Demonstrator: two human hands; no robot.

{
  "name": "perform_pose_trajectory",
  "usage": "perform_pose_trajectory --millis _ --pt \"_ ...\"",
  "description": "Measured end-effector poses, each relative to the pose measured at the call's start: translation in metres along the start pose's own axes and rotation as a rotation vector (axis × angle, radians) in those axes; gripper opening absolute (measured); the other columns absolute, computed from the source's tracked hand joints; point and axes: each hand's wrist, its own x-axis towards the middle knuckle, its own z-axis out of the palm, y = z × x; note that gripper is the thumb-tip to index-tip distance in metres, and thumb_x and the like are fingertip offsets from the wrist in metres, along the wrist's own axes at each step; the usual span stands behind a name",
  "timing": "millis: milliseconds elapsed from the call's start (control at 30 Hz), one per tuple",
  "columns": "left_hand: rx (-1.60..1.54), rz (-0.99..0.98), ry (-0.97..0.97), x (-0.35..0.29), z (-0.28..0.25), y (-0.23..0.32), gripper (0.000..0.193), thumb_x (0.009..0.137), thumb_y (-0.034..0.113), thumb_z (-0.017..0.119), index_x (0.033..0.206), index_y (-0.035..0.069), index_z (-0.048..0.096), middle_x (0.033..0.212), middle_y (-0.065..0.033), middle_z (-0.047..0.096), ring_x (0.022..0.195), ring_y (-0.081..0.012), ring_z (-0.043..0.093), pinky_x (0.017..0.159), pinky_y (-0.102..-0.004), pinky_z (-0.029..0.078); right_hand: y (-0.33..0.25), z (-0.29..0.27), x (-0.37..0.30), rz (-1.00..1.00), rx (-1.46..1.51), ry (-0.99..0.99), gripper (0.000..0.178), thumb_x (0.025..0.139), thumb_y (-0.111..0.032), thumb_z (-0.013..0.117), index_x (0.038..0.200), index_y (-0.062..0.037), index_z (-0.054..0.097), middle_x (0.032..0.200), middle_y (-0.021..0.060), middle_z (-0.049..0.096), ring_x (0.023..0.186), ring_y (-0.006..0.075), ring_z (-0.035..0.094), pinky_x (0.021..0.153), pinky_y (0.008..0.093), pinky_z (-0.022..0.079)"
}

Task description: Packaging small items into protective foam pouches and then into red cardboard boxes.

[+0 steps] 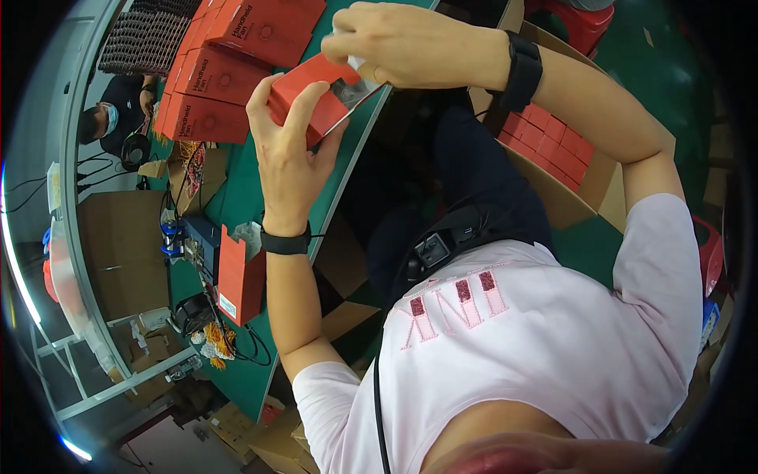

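Observation:
My left hand, wearing a black wristband, grips a small red carton above the table's edge, its fingers wrapped over the sides. One end of the carton is open, with clear plastic wrapping showing inside. At that open end my right hand has its fingers pinched together. Something pale sticks out by its fingertips, too little of it visible to name. A black band sits on the right wrist too.
Stacked red cartons stand on the green table. Nearer lies an opened red carton beside cables and a black spool-like item. A cardboard box of small red cartons is at right. Another person works across the table.

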Motion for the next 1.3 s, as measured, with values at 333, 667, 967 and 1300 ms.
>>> perform_pose_trajectory --millis 333,667,967,1300 --pt "-0.185 0.071 -0.059 0.017 -0.017 -0.002 0.056 0.064 0.003 0.09 0.104 0.005 0.05 0.134 -0.0191 0.047 0.122 -0.0365 0.052 0.099 -0.0445 0.048 -0.012 -0.01 -0.015 -0.205 -0.022 0.001 0.014 0.087 -0.012 0.063 0.097 -0.0106 0.073 0.092 0.0054 0.056 0.092 0.0206 0.057 0.082 0.0337 0.048" --pt "-0.256 0.119 0.055 0.017 -0.01 -0.013 0.066 0.06 0.008 0.096 0.1 0.008 0.043 0.129 -0.0198 0.049 0.125 -0.0363 0.055 0.102 -0.0455 0.052 -0.014 -0.04 -0.013 -0.042 0.01 0.09 0.022 0.088 -0.02 0.067 0.102 -0.0037 0.066 0.104 0.016 0.055 0.096 0.031 0.059 0.082 0.041 0.046" --pt "-0.261 0.213 -0.042 0.033 0.023 0.017 0.059 0.066 0.007 0.093 0.097 0.005 0.044 0.134 -0.019 0.041 0.129 -0.0416 0.053 0.107 -0.0543 0.051 0.029 -0.037 -0.025 0.192 0.417 -0.274 0.027 0.093 -0.027 0.064 0.105 -0.0041 0.073 0.101 0.0139 0.062 0.095 0.0291 0.062 0.084 0.0407 0.048" --pt "-0.186 0.207 0.148 0.029 0.055 0.033 0.058 0.069 0.006 0.092 0.101 0.005 0.044 0.136 -0.0209 0.039 0.132 -0.0465 0.049 0.105 -0.0533 0.053 0.002 -0.011 -0.033 0.353 0.475 0.081 0.037 0.079 -0.029 0.079 0.106 -0.003 0.077 0.136 0.0171 0.056 0.134 0.035 0.044 0.109 0.0419 0.041"
